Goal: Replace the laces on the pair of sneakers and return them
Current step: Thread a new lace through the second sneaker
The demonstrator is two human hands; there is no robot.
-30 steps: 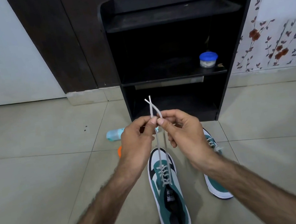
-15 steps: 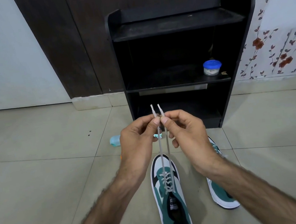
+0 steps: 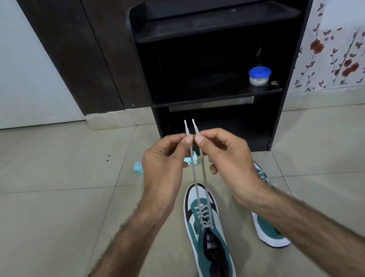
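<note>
From the head camera we see our left hand and right hand raised side by side above the floor, knuckles nearly touching. Our left hand pinches one end of the grey lace between thumb and forefinger; our right hand pinches the other end the same way. The two tips stand upright just above our fingertips, close together and parallel, not crossed. Both strands run straight and taut down to the near sneaker, which lies on the tiles below our hands with its toe pointing away from us. The lace is threaded in crossings through the lower eyelets of this green, white and black shoe; the upper eyelets near the tongue look unlaced.

The second sneaker lies just to the right, partly hidden under our right forearm, its lace visible near the toe.

Beyond our hands stands a black shelf unit against the dark wall panel. On its middle shelf, far right, sits a small jar with a blue lid. A pale blue object lies on the floor left of the unit, mostly hidden behind our left hand; we cannot tell what it is.
</note>
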